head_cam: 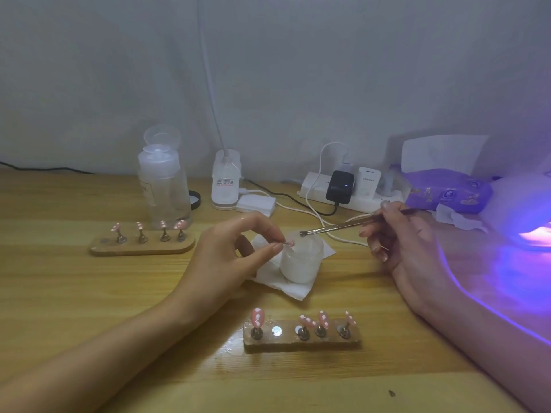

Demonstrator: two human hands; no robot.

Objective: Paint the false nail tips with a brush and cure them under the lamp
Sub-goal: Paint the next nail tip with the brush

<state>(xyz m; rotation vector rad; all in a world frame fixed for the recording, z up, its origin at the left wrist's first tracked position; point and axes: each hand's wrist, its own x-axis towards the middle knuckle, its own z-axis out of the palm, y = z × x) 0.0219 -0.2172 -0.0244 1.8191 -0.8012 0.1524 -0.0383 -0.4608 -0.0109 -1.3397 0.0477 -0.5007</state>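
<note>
Left hand (235,251), reaching in over the wooden counter (89,293), pinches a thin stand between thumb and forefinger. A small pink nail tip (292,242) sits at the stand's end, held just above the rim of a frosted white jar (301,260). The jar stands on a crumpled white tissue (286,284).

Right hand (399,242) grips a long slim brush (337,226), fingers curled round the handle. The bristle end points left and hovers over the jar's mouth, close to the held tip.

Nearest the viewer lies a wooden holder block (301,339) carrying four pink, white-dotted nail tips (257,317) on little metal stands, with one bare round spot second from the left. A second holder (143,247), further back on the left, carries four more tips (179,224).

At the right edge a curing lamp (533,222) glows violet and throws purple light across the counter and the right forearm.

Along the back wall stand a clear pump bottle (164,189), a white power strip (343,192) with plugs and cables, and a purple tissue pack (447,192).
</note>
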